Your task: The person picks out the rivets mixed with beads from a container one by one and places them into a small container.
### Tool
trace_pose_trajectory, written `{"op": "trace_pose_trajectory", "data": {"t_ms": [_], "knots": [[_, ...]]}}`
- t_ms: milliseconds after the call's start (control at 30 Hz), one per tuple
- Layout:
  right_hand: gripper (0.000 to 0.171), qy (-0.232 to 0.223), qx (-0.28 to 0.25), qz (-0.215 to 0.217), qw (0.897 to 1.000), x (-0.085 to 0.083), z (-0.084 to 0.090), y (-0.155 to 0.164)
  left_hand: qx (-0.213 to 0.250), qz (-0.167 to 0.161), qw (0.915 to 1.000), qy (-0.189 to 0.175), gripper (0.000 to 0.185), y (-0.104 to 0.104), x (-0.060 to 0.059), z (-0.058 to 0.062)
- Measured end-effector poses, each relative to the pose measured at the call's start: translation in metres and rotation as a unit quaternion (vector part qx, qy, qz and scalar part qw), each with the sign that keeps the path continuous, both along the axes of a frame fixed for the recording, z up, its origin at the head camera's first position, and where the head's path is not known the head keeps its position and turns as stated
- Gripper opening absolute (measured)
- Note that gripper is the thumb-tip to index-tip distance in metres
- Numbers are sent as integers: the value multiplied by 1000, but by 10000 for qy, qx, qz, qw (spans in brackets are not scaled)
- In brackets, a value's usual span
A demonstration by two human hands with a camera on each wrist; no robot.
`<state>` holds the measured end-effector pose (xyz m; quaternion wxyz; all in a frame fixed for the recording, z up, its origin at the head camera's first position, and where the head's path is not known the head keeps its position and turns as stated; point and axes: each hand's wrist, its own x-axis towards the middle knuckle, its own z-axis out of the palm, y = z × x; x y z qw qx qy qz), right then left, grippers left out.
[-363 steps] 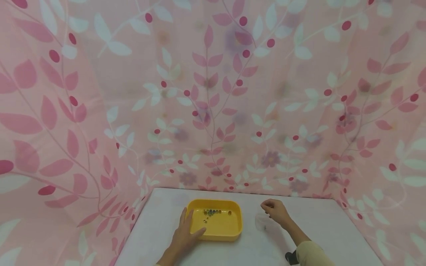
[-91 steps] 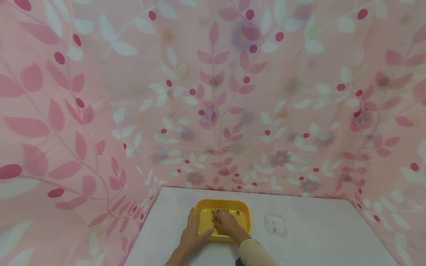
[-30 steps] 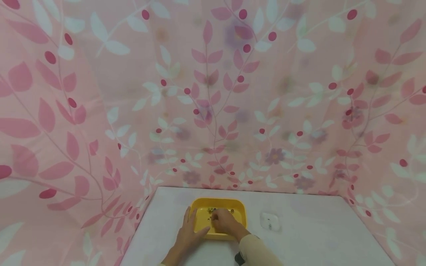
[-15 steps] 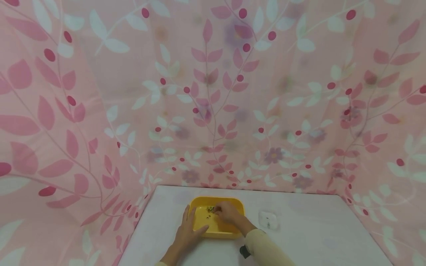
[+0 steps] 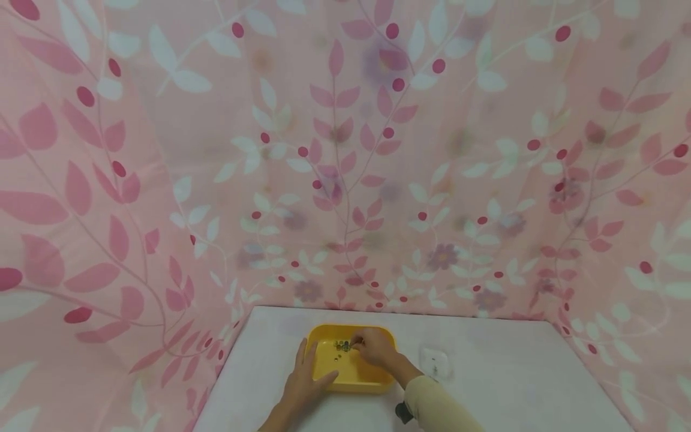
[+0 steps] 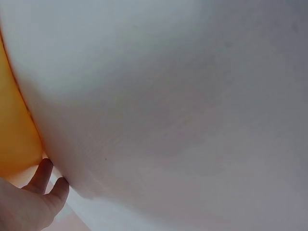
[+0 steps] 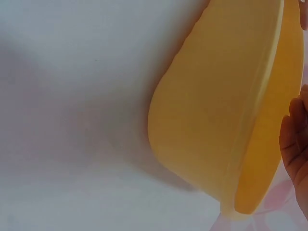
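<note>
- One yellow tray (image 5: 356, 375); left hand (image 5: 306, 384) rests on its rim, grip released.
- Right hand (image 5: 375, 348) among several small beads (image 5: 341, 345); grip unclear, bead count unreadable.
- One clear cup (image 5: 435, 362), faint on the tabletop (image 5: 513, 372).

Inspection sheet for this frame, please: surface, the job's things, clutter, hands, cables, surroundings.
Surface: white table, plain.
Job's things: yellow tray holding small beads near its far edge; small clear container to the tray's right, contents too small to tell.
Clutter: nothing seen.
Hands: left hand rests flat on the tray's left rim, thumb over the near rim; right hand reaches into the tray, fingertips at the beads; whether it pinches one cannot be told.
Cables: nothing seen.
Surroundings: pink leaf-patterned cloth behind and on both sides.
</note>
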<state>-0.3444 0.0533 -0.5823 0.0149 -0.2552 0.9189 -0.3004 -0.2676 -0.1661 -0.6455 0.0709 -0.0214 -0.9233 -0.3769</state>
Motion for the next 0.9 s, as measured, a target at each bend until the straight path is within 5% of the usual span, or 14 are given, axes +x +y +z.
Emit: {"op": "trace_pose_trajectory", "data": {"t_ms": [467,900], "knots": [[6,220,48,-95,9997,-3,3,15,-30,46,9999,-86,96,1,1,3],[7,-144,-307,-316,9989,-6,3,28,-12,53,9999,-134,95,1,1,-1]]}}
